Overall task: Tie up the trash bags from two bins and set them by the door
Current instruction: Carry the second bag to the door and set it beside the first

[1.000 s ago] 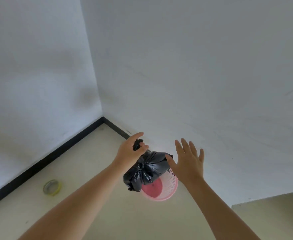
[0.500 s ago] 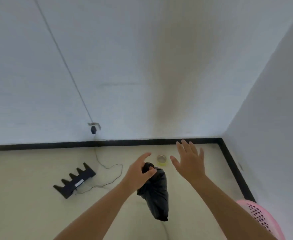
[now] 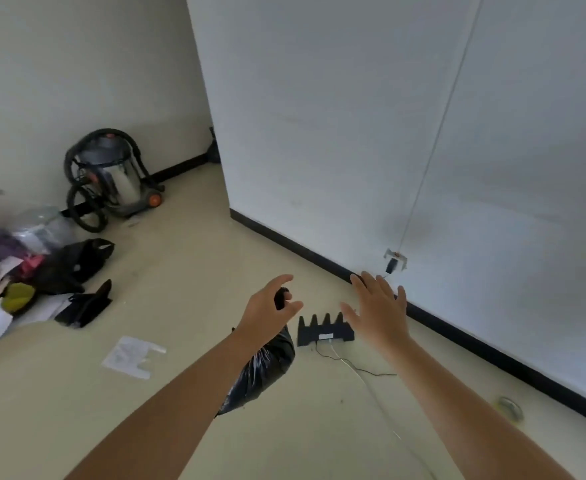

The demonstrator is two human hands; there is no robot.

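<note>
Left hand is pinching the tied black trash bag by its knot so it's hanging free for carrying; right hand is hovering spread open, empty (door not visible).

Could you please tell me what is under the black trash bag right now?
The black trash bag hangs from the left hand over bare floor, a thin cable just beside it. The forearm covers its lower left side.

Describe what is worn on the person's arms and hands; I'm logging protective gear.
Nothing is worn: left hand and right hand are bare, with no gloves, rings, watch or bands. Both forearms are bare as far as the frame shows, with no sleeves visible.
</note>
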